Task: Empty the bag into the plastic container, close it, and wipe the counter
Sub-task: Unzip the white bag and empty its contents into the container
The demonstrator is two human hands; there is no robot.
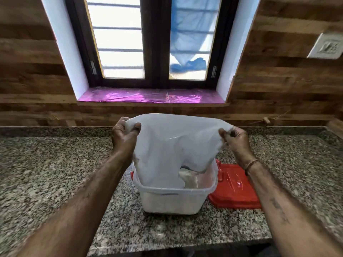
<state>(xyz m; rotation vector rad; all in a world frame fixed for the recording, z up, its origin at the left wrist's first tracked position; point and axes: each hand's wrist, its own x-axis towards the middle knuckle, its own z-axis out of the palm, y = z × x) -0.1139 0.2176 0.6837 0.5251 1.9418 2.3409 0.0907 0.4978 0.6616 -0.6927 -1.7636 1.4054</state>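
Note:
A white translucent plastic bag (172, 145) hangs upside down over a clear plastic container (172, 199) that stands on the granite counter. My left hand (124, 136) pinches the bag's upper left corner. My right hand (234, 140) pinches its upper right corner. The bag's open end drops inside the container. Pale contents (189, 179) lie in the container, partly hidden by the bag. The red lid (235, 188) lies flat on the counter, just right of the container.
The speckled granite counter (55, 173) runs left and right, its front edge near the bottom of the view. A wood-panelled wall with a window and a pink sill (148, 95) is behind. A wall socket (326, 46) sits at the upper right.

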